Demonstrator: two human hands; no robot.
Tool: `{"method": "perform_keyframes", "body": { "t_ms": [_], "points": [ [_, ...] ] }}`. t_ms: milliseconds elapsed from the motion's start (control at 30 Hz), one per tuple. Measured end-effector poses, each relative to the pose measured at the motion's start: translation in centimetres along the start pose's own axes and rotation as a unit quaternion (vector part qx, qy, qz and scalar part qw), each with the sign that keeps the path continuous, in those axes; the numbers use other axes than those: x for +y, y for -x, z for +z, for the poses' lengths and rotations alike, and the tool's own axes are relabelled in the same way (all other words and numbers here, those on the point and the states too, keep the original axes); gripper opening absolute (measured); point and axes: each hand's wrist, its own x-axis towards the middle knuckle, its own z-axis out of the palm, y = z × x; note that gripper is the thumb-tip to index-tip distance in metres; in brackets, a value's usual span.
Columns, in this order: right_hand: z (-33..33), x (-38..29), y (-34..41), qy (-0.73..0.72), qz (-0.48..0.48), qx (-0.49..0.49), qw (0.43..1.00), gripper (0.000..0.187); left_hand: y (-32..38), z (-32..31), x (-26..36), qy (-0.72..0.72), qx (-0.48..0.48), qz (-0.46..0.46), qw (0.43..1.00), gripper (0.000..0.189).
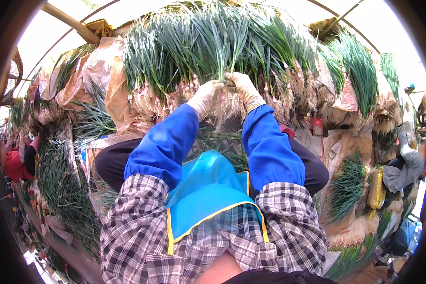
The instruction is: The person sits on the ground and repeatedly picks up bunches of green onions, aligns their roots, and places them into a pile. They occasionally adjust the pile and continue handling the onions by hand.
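My left hand (209,93), in a pale work glove, is closed around the lower stems of some green garlic plants. Beside it my right hand (242,87), gloved the same way, grips the same stems, the two hands nearly touching. Stringy pale roots (223,110) hang below and between them. Behind lies a wide, thick pile of green garlic (177,46), leaves pointing away from me and pinkish bulbs and roots facing me. The fingertips are partly hidden among stems and roots.
Brown paper sheets (103,74) flank the pile. Loose green leaves (65,177) are heaped at the left, and another bunch (349,184) lies at the right near a yellow package (376,188). Other people are at work by the left edge (17,159) and right edge (408,159).
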Motion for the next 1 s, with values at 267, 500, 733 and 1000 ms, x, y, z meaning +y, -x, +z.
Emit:
{"method": "perform_keyframes", "body": {
  "t_ms": [267, 500, 733, 1000],
  "points": [
    [-4.2, 0.6, -0.9, 0.354, -0.148, 0.133, 0.914, 0.023, -1.2, -7.0, -0.1, -0.314, 0.097, 0.387, 0.861, 0.028],
    [1.8, 5.9, 4.5, 0.335, -0.249, 0.053, 0.907, 0.034, -0.4, -0.4, -1.8, -0.217, 0.007, 0.057, 0.974, 0.027],
    [-0.9, 4.7, 7.4, 0.029, -0.078, -0.077, 0.994, 0.023, 1.9, 1.0, -0.2, -0.331, 0.010, 0.194, 0.923, 0.016],
    [-7.8, 12.6, 10.2, 0.659, -0.139, -0.171, 0.719, 0.020, 2.7, -4.8, 1.6, -0.077, -0.062, 0.015, 0.995, 0.016]
  ]
}}
